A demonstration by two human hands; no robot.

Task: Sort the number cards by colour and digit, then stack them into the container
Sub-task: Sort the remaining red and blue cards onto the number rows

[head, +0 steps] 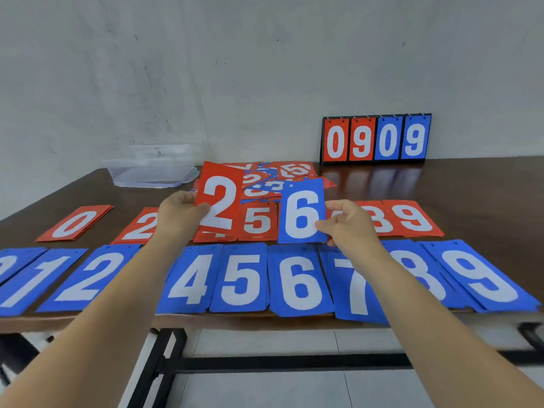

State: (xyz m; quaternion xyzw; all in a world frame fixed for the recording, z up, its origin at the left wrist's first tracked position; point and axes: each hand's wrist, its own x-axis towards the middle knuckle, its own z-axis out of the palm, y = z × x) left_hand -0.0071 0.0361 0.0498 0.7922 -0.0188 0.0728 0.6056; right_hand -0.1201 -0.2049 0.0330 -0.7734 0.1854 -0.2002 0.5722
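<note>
- Red 2 card pinched at its left edge by the left hand, thumb across the face, raised above the middle of the table.
- Blue 6 card pinched at its lower right edge by the right hand, thumb and fingertips closed on it, raised just right of the red 5 pile.
- Likely step: laying each card on its matching pile. Sorting judged well along, stacking into the container not yet begun.
- Risk of a slip or swing from such light edge pinches, more so with both hands lowering together.
- Risk of brushing the blue piles along the near edge with the forearms; blue 7 pile overhanging that edge and probably easy to knock off.
- Risk of a 6 landing among the 9s if turned end for end.
- Risk of skewing the thin stacks by dropping rather than laying flat.
- Both held cards nearly upright, faces toward the wearer, digits right way up, long axis running top to bottom.
- Red 2 pile toward the left of the red row, partly hidden behind the left hand; blue 6 pile at the near edge, just below the held 6.
- Unsorted heap of red and blue cards behind the held cards, toward the far edge; clear plastic container left of it, apparently empty.
- Flip scoreboard showing 0909, standing at the far edge, right of the heap.
</note>
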